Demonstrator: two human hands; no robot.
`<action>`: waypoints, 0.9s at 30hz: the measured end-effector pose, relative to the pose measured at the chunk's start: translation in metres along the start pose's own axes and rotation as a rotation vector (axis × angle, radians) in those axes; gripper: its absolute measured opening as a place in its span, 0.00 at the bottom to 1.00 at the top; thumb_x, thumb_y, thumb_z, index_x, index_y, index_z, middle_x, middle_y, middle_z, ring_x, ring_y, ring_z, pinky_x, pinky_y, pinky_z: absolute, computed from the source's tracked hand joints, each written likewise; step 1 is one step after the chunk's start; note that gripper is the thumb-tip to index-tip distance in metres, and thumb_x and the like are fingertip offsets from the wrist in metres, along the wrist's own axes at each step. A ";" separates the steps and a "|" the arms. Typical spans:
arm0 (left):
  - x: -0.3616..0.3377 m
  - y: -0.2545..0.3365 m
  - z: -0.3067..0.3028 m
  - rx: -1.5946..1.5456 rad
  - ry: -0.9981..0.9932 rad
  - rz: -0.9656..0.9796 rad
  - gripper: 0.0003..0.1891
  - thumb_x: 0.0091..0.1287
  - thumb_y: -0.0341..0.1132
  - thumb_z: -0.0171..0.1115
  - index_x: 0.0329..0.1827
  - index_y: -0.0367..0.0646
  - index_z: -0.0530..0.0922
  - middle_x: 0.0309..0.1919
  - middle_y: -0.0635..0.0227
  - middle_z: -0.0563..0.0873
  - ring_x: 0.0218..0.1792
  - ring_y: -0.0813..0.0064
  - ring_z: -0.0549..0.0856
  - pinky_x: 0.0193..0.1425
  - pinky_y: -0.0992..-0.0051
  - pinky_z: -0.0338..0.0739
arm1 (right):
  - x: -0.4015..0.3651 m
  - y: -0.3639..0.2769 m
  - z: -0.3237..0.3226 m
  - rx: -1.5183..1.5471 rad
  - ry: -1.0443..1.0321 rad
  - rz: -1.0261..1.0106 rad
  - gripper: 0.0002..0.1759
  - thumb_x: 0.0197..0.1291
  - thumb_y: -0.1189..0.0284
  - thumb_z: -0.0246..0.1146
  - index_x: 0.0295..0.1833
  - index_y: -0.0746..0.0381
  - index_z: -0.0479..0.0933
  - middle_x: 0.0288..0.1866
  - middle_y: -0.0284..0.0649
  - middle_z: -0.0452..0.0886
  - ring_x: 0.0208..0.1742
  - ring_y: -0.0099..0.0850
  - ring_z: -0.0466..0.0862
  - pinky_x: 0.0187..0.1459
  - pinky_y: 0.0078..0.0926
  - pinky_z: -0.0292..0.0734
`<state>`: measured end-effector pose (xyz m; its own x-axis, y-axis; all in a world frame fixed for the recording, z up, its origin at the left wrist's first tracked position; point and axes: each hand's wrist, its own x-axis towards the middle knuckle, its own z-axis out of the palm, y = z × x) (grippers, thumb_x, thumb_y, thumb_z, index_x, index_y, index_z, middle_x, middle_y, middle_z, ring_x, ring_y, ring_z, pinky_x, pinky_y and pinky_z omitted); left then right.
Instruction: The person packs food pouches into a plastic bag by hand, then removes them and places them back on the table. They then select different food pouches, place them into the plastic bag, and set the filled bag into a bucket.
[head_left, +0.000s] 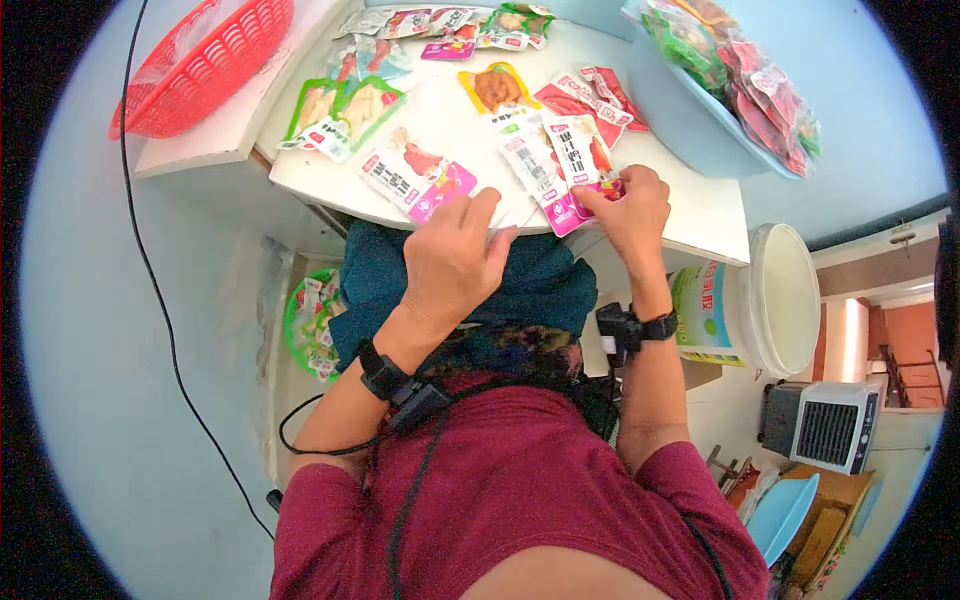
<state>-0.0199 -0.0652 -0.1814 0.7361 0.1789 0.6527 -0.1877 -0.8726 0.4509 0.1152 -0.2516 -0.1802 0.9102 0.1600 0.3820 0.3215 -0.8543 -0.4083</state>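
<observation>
My right hand (632, 212) pinches a white and pink snack packet (580, 155) by its lower end, at the front edge of the white table (440, 115). A second similar packet (530, 160) lies partly under it. My left hand (452, 255) is curled at the table edge, with thumb and forefinger close to something thin and pale that I cannot make out. Just beyond those fingers lies another white and pink packet (418, 172). Behind my right hand's packet are a yellow packet (497, 88) and red packets (590, 105).
Green-edged packets (340, 112) and a row of packets (440, 25) lie farther back. A blue basin (680, 115) of packets stands right, a red basket (215, 75) left. Below are a green basket (297, 325) and a white bucket (765, 300). A black cable (150, 260) hangs at left.
</observation>
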 end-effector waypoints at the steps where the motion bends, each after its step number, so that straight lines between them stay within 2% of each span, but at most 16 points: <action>1: -0.003 0.001 -0.003 0.027 -0.050 -0.005 0.17 0.56 0.31 0.70 0.49 0.43 0.78 0.32 0.60 0.82 0.31 0.59 0.83 0.32 0.65 0.78 | 0.003 0.002 -0.002 0.066 -0.059 0.078 0.33 0.39 0.53 0.78 0.41 0.69 0.77 0.43 0.51 0.81 0.45 0.46 0.80 0.46 0.42 0.76; 2: -0.005 0.003 -0.006 0.053 -0.100 -0.008 0.18 0.56 0.32 0.70 0.50 0.43 0.77 0.33 0.59 0.82 0.32 0.58 0.84 0.32 0.64 0.79 | 0.006 0.006 -0.001 0.179 -0.054 0.149 0.33 0.37 0.58 0.80 0.42 0.69 0.76 0.39 0.49 0.81 0.40 0.41 0.82 0.43 0.38 0.77; 3: -0.006 0.004 -0.008 0.077 -0.150 -0.010 0.19 0.56 0.32 0.70 0.51 0.44 0.76 0.34 0.59 0.82 0.33 0.58 0.84 0.32 0.63 0.79 | 0.006 0.009 0.000 0.252 -0.024 0.145 0.32 0.37 0.59 0.80 0.42 0.68 0.75 0.38 0.48 0.81 0.39 0.40 0.82 0.42 0.37 0.78; 5: -0.008 0.002 -0.006 0.085 -0.112 0.001 0.17 0.57 0.31 0.70 0.49 0.43 0.77 0.33 0.59 0.83 0.32 0.59 0.85 0.31 0.65 0.79 | 0.006 0.013 0.001 0.393 0.038 0.137 0.30 0.37 0.62 0.81 0.41 0.68 0.75 0.37 0.48 0.81 0.38 0.38 0.82 0.40 0.34 0.78; 6: -0.010 0.001 -0.005 0.088 -0.092 0.006 0.16 0.57 0.30 0.69 0.47 0.43 0.78 0.33 0.59 0.83 0.31 0.59 0.85 0.31 0.66 0.79 | 0.006 0.015 0.002 0.465 0.061 0.174 0.28 0.40 0.66 0.79 0.42 0.69 0.74 0.34 0.45 0.81 0.35 0.33 0.82 0.39 0.31 0.78; 9: -0.007 -0.002 0.000 -0.031 0.041 -0.025 0.13 0.57 0.26 0.69 0.44 0.42 0.79 0.31 0.59 0.84 0.28 0.61 0.85 0.28 0.68 0.78 | 0.001 0.026 -0.005 0.579 0.075 0.209 0.22 0.46 0.72 0.76 0.43 0.69 0.74 0.34 0.41 0.83 0.32 0.28 0.81 0.37 0.26 0.78; 12: -0.002 -0.002 0.002 -0.087 0.107 -0.044 0.10 0.57 0.24 0.68 0.41 0.41 0.80 0.28 0.60 0.83 0.24 0.64 0.84 0.26 0.70 0.77 | -0.013 0.014 -0.036 0.906 0.100 0.267 0.16 0.53 0.78 0.71 0.46 0.68 0.74 0.35 0.37 0.83 0.32 0.23 0.81 0.36 0.20 0.78; 15: 0.001 -0.003 0.003 -0.085 0.116 -0.057 0.08 0.59 0.24 0.68 0.40 0.41 0.80 0.29 0.60 0.84 0.24 0.67 0.84 0.27 0.72 0.77 | -0.026 0.009 -0.065 1.188 -0.022 0.308 0.14 0.56 0.81 0.68 0.47 0.66 0.75 0.38 0.37 0.84 0.34 0.21 0.83 0.37 0.18 0.78; 20: 0.006 -0.002 0.006 -0.142 0.180 -0.062 0.06 0.60 0.25 0.66 0.39 0.40 0.80 0.31 0.61 0.85 0.23 0.67 0.83 0.27 0.74 0.77 | -0.058 0.011 -0.075 1.368 -0.363 0.390 0.18 0.57 0.82 0.67 0.53 0.69 0.73 0.43 0.40 0.85 0.39 0.26 0.85 0.44 0.23 0.83; 24: 0.005 -0.002 0.006 -0.155 0.154 -0.070 0.06 0.61 0.26 0.66 0.39 0.40 0.80 0.31 0.60 0.85 0.25 0.67 0.85 0.28 0.73 0.78 | -0.068 -0.008 -0.056 1.472 -0.454 0.497 0.19 0.59 0.81 0.66 0.56 0.69 0.74 0.47 0.42 0.85 0.42 0.26 0.86 0.47 0.25 0.82; 27: 0.007 -0.001 0.006 -0.141 0.174 -0.033 0.06 0.60 0.27 0.66 0.39 0.43 0.79 0.25 0.62 0.81 0.25 0.59 0.83 0.27 0.65 0.77 | -0.063 -0.015 -0.042 1.525 -0.461 0.484 0.16 0.61 0.81 0.64 0.55 0.70 0.75 0.48 0.44 0.85 0.42 0.27 0.86 0.48 0.26 0.82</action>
<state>-0.0112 -0.0662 -0.1809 0.6221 0.2929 0.7261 -0.2635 -0.7950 0.5464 0.0424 -0.2693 -0.1635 0.9014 0.4023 -0.1603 -0.3044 0.3254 -0.8952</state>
